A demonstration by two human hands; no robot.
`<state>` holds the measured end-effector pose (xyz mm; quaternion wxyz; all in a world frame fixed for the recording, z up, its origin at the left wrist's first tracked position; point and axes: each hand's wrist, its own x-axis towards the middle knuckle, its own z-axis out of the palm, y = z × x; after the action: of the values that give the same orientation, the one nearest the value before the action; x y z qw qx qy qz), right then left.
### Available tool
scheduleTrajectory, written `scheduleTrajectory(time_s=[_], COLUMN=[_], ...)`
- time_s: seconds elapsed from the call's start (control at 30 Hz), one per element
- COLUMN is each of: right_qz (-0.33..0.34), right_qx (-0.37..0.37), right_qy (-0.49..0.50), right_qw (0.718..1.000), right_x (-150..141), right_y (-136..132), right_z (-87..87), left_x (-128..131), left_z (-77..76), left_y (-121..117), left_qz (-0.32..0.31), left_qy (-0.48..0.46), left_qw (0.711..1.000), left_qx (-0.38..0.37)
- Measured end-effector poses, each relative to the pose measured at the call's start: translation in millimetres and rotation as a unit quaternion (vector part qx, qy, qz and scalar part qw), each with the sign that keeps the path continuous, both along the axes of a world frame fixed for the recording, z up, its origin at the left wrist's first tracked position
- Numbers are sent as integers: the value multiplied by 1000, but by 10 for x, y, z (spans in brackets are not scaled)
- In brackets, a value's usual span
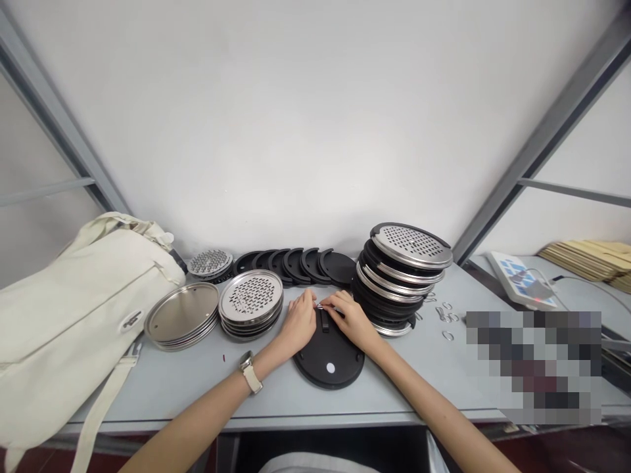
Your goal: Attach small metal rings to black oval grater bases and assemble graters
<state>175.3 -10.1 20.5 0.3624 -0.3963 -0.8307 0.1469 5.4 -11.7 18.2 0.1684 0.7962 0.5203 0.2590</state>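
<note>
A black round disc (315, 374) with a white dot lies flat near the table's front edge. At its far edge, my left hand (302, 315) and my right hand (348, 316) meet with closed fingertips. Between them shows a thin bit of shiny metal ring (320, 306), mostly hidden by the fingers. It sits at the end of a short black strap (325, 320) on the disc. To the left stands a stack of perforated metal grater discs (251, 295). On the right rises a tall stack of black and metal discs (394, 282).
Plain metal discs (182, 312) and a cream bag (73, 302) lie left. Several black discs (296, 264) overlap at the back beside a small grater pile (211, 263). Loose metal rings (447, 335) are scattered right, near a white-and-blue box (522, 279) and tan sheets (586, 257).
</note>
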Motion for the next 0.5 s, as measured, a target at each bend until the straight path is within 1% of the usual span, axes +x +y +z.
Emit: scheduleTrajectory(time_s=[0.2,0.5], right_qz=[-4,4], right_qx=[-5,-4], right_qy=[1,8], right_qw=[1000,1000], right_x=[2,-3], right_y=[-10,-17], right_z=[3,7], left_x=[7,6], left_z=[29,20], left_y=[-2,1], left_qz=[6,1], left_qy=[15,3], left_qw=[1000,1000], left_qx=[-13,-4])
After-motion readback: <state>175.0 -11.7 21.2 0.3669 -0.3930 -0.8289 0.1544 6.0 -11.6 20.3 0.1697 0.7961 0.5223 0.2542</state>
